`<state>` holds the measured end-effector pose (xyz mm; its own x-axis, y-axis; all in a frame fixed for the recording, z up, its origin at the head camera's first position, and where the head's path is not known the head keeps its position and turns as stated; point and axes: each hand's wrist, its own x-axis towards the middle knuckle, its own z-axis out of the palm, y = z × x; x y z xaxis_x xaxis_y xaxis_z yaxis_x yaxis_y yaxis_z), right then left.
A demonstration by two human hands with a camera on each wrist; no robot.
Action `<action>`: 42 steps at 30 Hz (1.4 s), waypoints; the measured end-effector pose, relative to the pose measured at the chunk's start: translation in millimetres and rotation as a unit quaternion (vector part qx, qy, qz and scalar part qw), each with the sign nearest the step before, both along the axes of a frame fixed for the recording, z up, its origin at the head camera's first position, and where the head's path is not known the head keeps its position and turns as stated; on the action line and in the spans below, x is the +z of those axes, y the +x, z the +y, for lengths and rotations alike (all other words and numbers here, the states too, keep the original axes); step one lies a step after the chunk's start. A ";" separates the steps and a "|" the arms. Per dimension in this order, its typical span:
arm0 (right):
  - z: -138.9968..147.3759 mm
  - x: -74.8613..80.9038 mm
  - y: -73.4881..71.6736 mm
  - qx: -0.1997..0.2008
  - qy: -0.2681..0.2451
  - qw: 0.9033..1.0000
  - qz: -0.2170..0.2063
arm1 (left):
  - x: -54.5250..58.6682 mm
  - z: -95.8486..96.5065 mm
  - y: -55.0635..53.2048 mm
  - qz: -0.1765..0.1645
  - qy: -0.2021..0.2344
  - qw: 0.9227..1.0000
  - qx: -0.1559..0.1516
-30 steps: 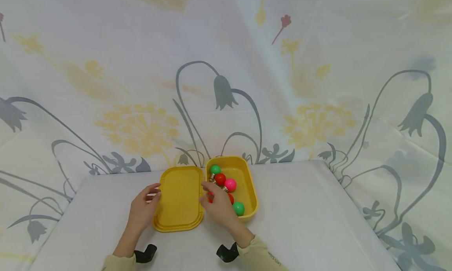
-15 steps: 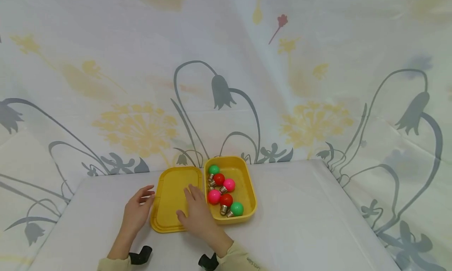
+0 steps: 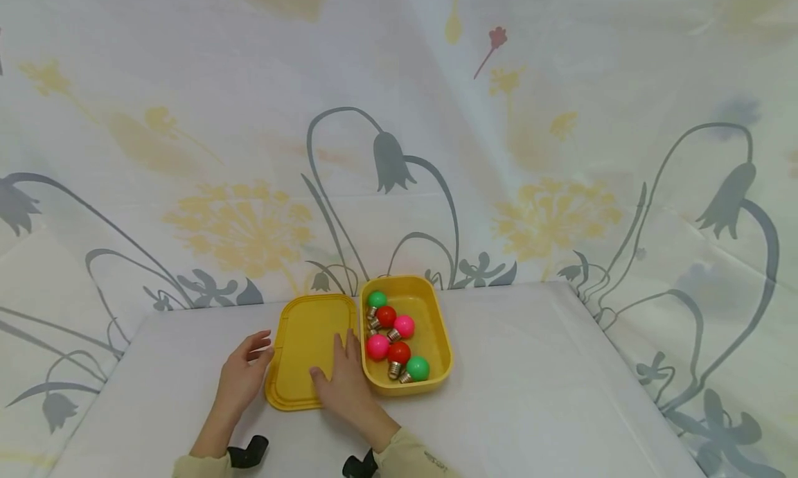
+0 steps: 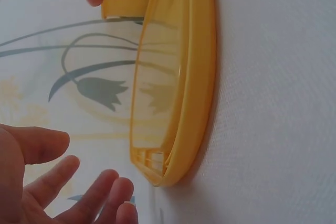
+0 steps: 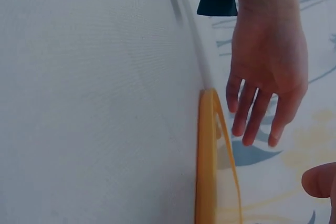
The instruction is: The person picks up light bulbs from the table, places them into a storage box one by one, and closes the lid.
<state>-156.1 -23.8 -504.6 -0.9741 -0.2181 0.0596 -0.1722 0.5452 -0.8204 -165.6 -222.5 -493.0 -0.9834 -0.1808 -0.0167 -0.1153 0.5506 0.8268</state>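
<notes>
A flat yellow lid [image 3: 308, 325] lies on the white table, its raised edge [image 4: 202, 61] seen side-on in the left wrist view. My left hand [image 3: 242, 374] is beside the lid's left edge, fingers loosely bent and holding nothing. Over the lid's lower right part hovers my right hand [image 3: 346, 384], fingers spread, with nothing in its grasp. Just right of the lid stands a yellow box [image 3: 439, 325] holding several toy light bulbs with metal screw bases: green [image 3: 418, 368], red [image 3: 399, 353] and pink [image 3: 377, 348]. In the right wrist view, the left hand [image 5: 270, 51] appears beyond the lid.
The white tabletop [image 3: 530, 374] stretches to the right of the box. A flower-printed cloth [image 3: 399, 152] hangs behind it. Black wrist cameras [image 3: 249, 452] sit at both wrists, next to pale sleeves [image 3: 202, 465].
My right hand has moved left from over the bulbs to over the lid, and its fingers have spread. The bulbs are now uncovered. The left hand has shifted slightly away from the lid.
</notes>
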 end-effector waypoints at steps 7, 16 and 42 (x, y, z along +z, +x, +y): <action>-0.4 -5.5 -3.1 -0.015 -0.053 0.998 -0.028 | 0.1 -0.2 -1.8 -0.036 0.004 0.999 -0.002; -1.7 -5.8 -6.5 -0.042 -0.055 0.997 -0.041 | -0.9 1.6 -2.8 -0.049 0.011 0.998 -0.024; 1.5 -10.8 -3.3 -0.023 -0.073 0.997 0.000 | -3.3 -2.1 -3.6 0.020 -0.024 0.998 0.051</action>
